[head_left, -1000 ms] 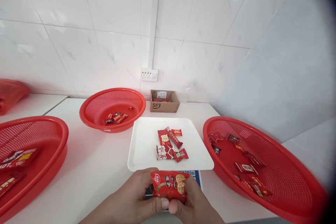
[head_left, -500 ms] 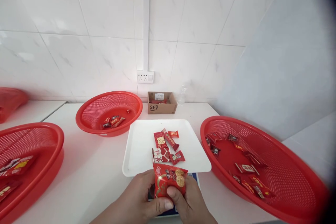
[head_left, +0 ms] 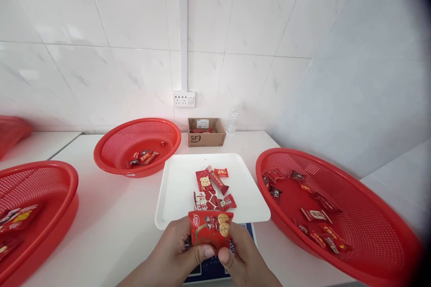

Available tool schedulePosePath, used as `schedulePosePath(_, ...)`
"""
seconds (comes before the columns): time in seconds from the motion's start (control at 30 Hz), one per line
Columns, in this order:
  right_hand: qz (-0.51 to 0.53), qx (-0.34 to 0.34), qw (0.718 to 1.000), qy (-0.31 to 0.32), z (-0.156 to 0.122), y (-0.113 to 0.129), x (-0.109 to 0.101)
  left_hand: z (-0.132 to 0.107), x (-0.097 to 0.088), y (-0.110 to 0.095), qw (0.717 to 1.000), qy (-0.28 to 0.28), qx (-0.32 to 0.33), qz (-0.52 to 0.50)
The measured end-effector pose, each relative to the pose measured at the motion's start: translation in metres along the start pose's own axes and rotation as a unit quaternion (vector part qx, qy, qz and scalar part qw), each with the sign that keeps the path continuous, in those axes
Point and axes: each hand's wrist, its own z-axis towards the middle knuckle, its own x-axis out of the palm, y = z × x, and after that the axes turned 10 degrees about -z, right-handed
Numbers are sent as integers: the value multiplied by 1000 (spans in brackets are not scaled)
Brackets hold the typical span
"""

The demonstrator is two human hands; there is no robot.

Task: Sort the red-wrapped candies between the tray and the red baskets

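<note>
1 red pkt (head_left: 209,231), crimp twd tray (head_left: 178,188) (long axis unclear)

The single camera sits on the person's head: it looks forward and down from behind the fingers (head_left: 204,251), which appear close and low in view. The tabletop (head_left: 117,208) spreads around and beyond the fingers; farther off, a tiled wall (head_left: 141,22) fills the upper half.

packet (head_left: 210,232): red, golden biscuit print | tray (head_left: 177,188): white | baskets (head_left: 365,215): red | carton (head_left: 213,139): brown, black lettering
</note>
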Motion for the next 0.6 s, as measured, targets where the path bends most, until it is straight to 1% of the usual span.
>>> schedulePosePath(0.1, -15, -11, 1000, 11, 6, 5, 0, 0, -3, -1, 999, 2, -12, -44)
schedulePosePath(0.17, -32, -15, 999, 2, 8, 4, 2, -1, -4, 0, 997, 11, -15, -68)
schedulePosePath(0.27, -60, -23, 998, -19, 8, 0, 6, -4, -4, 2, 994, 3, -12, -105)
schedulePosePath(0.4, -82, -34, 995, -37, 8, -1, 9, -8, -2, 4, 987, 25, -21, -158)
schedulePosePath(0.5, -91, -33, 995, -28, 9, 1, 11, -9, -3, 6, 989, 21, -11, -148)
schedulePosePath(0.6, -76, -34, 997, 3, 9, 1, 12, -10, -7, 8, 994, -16, -9, -104)
